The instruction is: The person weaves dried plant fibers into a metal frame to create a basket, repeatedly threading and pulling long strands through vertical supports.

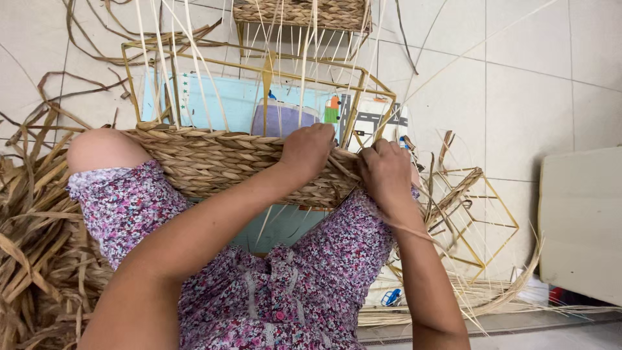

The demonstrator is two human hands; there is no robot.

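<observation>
**Two hands at the woven rim**

A half-woven basket [214, 162] lies across the person's lap, its braided wall running from nine o'clock toward the centre. Thin pale stakes rise from it toward twelve o'clock, threaded along a gold wire frame [259, 65]. The left hand [306, 150] sits on the basket's top edge at the middle of the view, fingers curled over the braid and closed on it. The right hand [387, 174], just beside it toward three o'clock, pinches a strand [414, 230] against the basket's end, fingers bent shut; the strand trails down along the wrist.

A heap of dry straw [32, 259] fills the eight o'clock corner. Another wire frame [479, 214], partly wrapped, stands on the tiled floor at four o'clock, near loose stalks [453, 298]. A second woven piece [301, 13] shows at twelve o'clock. A pale board [580, 220] lies at three o'clock. The floral dress [291, 285] covers both knees.
</observation>
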